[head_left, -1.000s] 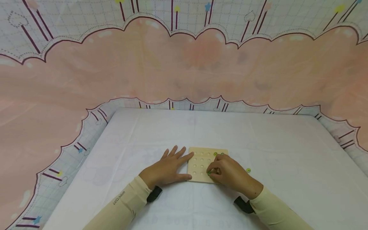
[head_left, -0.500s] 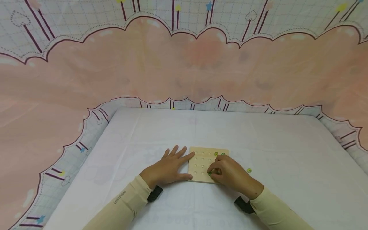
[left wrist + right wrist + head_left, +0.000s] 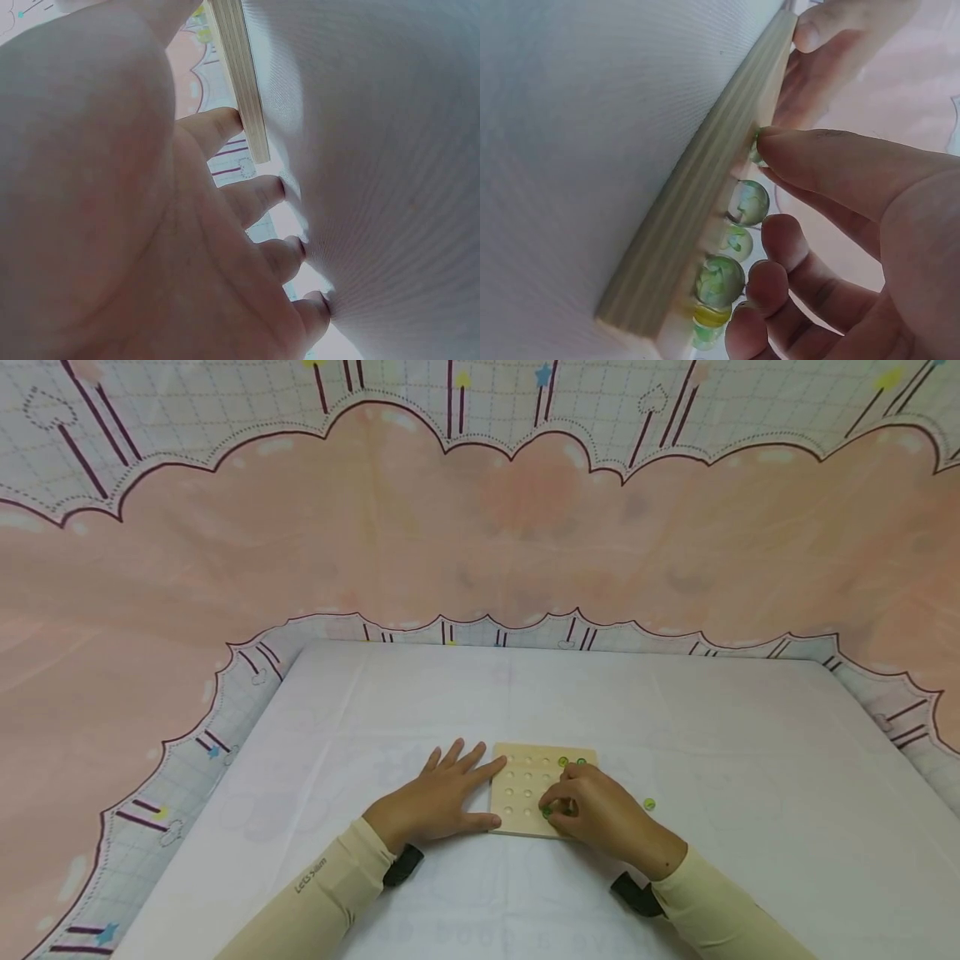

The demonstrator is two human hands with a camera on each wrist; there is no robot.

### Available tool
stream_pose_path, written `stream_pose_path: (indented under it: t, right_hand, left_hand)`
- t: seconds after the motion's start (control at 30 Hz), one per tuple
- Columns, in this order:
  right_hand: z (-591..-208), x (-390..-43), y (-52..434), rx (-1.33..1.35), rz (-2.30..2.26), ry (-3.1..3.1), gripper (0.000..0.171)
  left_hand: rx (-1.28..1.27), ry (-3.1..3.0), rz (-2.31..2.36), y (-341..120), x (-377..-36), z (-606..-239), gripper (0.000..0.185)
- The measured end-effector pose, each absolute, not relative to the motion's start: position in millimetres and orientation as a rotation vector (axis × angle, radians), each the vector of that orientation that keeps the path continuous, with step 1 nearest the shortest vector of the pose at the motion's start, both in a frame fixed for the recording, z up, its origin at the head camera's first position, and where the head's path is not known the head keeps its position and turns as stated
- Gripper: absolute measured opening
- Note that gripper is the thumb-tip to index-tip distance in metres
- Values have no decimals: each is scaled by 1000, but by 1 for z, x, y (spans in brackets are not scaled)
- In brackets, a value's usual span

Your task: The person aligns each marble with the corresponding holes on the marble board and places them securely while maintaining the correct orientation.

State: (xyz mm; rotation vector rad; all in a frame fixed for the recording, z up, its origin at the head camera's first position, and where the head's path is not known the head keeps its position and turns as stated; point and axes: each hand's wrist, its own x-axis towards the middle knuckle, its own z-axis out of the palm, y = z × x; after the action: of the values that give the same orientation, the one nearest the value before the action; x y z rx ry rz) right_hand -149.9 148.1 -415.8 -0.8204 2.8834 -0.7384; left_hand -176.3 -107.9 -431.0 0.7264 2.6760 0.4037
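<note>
Almost nothing has shifted over the last second — the left hand (image 3: 438, 797) stays flat, fingers straight, pressed to the desk (image 3: 720, 752) with fingertips and thumb against the left edge of the wooden board (image 3: 521, 785), steadying it. The right hand (image 3: 592, 810) remains curled over the board's near right part, thumb and forefinger pinching a green marble (image 3: 756, 150) right at a hollow; it looks mid-placement, not yet let go. Other marbles (image 3: 748, 202) already sit in the board's hollows, and one loose marble (image 3: 649, 805) lies on the cloth just beside that hand. The desk wears a white cloth; pink, scalloped patterned fabric (image 3: 480, 527) hangs all round it.
</note>
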Motion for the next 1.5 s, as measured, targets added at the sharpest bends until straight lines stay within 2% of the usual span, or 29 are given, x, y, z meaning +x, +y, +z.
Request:
stream_pose_path:
  t: [0.37,0.9,1.5]
  right_hand:
    - [-406,-147,158,-790,-726,2950,16]
    - [-400,-139,190,-536,-758,2962,13]
    - [-403,-132,231,-383,-690,3009,19]
  left_hand:
    - [729,2674,393,-106,-176,-430,85]
    - [720,2673,397,-107,-176,-430,86]
    - [707,2681,392,-105,-176,-430,85]
